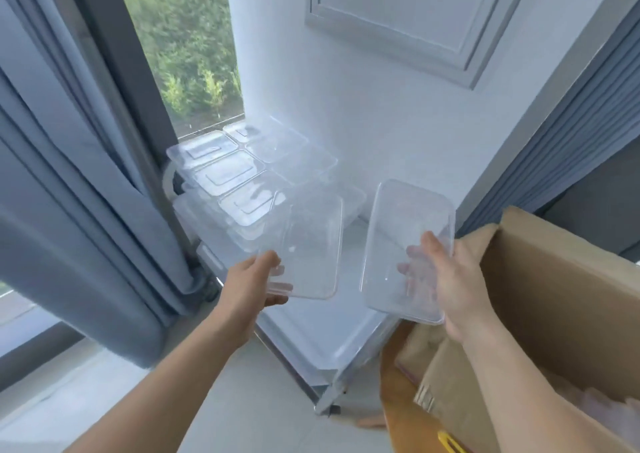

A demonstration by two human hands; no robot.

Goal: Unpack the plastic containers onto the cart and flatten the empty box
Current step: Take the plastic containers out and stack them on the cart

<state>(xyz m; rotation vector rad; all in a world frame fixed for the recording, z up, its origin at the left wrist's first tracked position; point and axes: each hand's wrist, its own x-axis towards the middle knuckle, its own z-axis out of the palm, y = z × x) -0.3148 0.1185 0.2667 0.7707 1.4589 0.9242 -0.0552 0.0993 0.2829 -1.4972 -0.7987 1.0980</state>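
I can read no words, labels, brands or numbers here, neither on the clear containers (304, 245) I hold nor on the cardboard box (554, 297).

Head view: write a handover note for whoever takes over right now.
Left grip holds a clear container by its near end, above the cart.
Right grip holds a second container, between cart and box.
Done: a stack of containers sits on the cart's far end.
Left: set both down, check the open box for more (its inside is unclear), then flatten it.
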